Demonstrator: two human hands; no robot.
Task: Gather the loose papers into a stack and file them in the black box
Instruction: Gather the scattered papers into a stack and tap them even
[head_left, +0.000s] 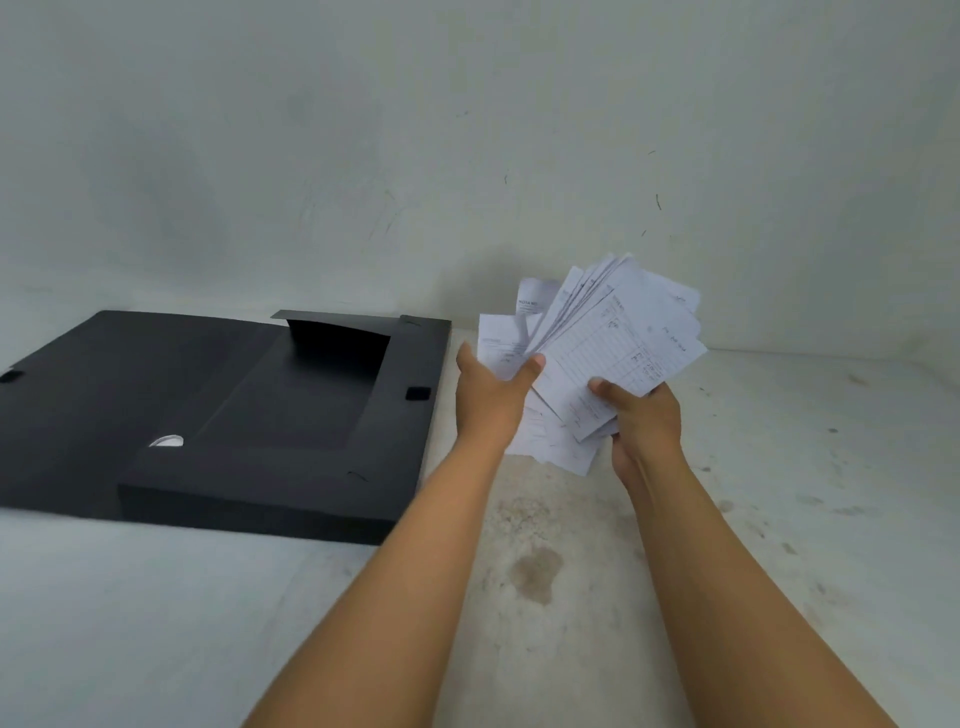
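Note:
A fanned bundle of white printed papers (621, 332) is lifted off the surface, right of the black box. My right hand (647, 415) grips the bundle's lower edge, thumb on top. My left hand (491, 395) holds the left side of the papers, thumb pressed on a sheet. A few sheets hang below the hands near the surface (550, 447). The black box (249, 415) lies open and flat on the left, its flaps spread and its shallow tray facing up.
The pale, stained work surface (540, 566) runs to a plain white wall (415, 156) close behind. Small black fastener patches sit on the box flaps (418, 393). A finger hole shows white in the box panel (167, 441).

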